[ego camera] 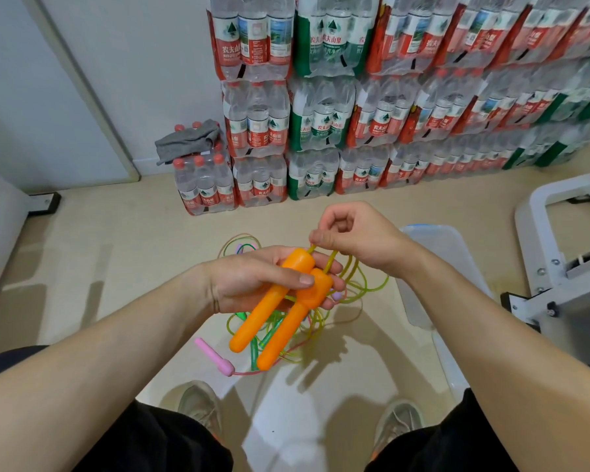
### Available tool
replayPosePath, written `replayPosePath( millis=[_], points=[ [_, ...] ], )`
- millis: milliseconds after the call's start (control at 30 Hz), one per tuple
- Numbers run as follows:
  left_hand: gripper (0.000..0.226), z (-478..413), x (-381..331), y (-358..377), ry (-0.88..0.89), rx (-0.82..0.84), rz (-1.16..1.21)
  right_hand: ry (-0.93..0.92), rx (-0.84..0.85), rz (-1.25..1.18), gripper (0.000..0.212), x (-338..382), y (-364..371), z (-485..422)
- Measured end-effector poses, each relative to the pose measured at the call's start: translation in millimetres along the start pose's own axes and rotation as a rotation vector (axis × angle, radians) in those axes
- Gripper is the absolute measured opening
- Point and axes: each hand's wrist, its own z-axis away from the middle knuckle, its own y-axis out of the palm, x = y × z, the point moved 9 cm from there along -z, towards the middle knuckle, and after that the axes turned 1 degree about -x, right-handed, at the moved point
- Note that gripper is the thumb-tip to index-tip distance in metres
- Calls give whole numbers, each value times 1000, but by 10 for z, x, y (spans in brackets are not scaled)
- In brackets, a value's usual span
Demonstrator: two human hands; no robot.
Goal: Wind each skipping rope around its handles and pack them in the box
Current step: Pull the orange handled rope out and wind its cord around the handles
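Observation:
My left hand [252,277] grips two orange handles [280,311] side by side, their long ends pointing down toward me. My right hand [351,233] pinches the yellow-green rope [334,260] just above the handles' heads. The rest of that rope hangs in loose loops [361,284] down to the floor. Under my hands lies a tangle of other ropes, with a pink handle [215,357] and green handles [263,338] showing. The clear plastic box [433,253] stands on the floor to the right, partly hidden by my right forearm.
Shrink-wrapped packs of water bottles [321,131] are stacked along the far wall, a grey cloth [188,141] on one. A white metal frame [559,267] stands at the right. My two shoes [201,403] are on the beige floor below.

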Motion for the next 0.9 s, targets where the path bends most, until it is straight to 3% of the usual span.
replayPosePath(
  millis=[133, 267, 533, 667, 900],
  points=[
    [76, -43, 63, 10, -92, -15, 149, 8, 48, 15, 31, 6, 105, 19],
    [63, -72, -29, -154, 11, -222, -12, 33, 75, -23, 26, -62, 144, 13],
    [45, -66, -23, -166, 86, -153, 73, 75, 51, 17, 35, -105, 176, -6],
    [33, -103, -3, -129, 129, -144, 44, 45, -8, 253, 28, -111, 122, -18],
    [26, -160, 155, -93, 16, -113, -85, 37, -135, 918, 53, -5, 88, 35]
  ],
)
